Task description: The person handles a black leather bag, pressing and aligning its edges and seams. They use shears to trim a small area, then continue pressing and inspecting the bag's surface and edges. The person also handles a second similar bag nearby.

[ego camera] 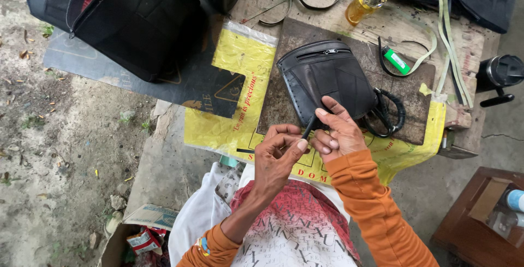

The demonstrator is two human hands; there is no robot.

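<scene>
Here, a small black leather pouch (pixel 326 79) with a zipped, curved top and a row of punched holes along its left edge lies on a dark board (pixel 284 103). The left hand (pixel 279 155) and right hand (pixel 339 133) meet at its lower edge, fingers pinched together on a thin black strip (pixel 309 127); black-handled scissors (pixel 388 115) lie just beside the pouch.

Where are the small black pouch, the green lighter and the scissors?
small black pouch (pixel 327 79): head view, middle of its front panel.
green lighter (pixel 397 61): head view, middle of its body.
scissors (pixel 390 115): head view, black wrapped handle loop.
</scene>
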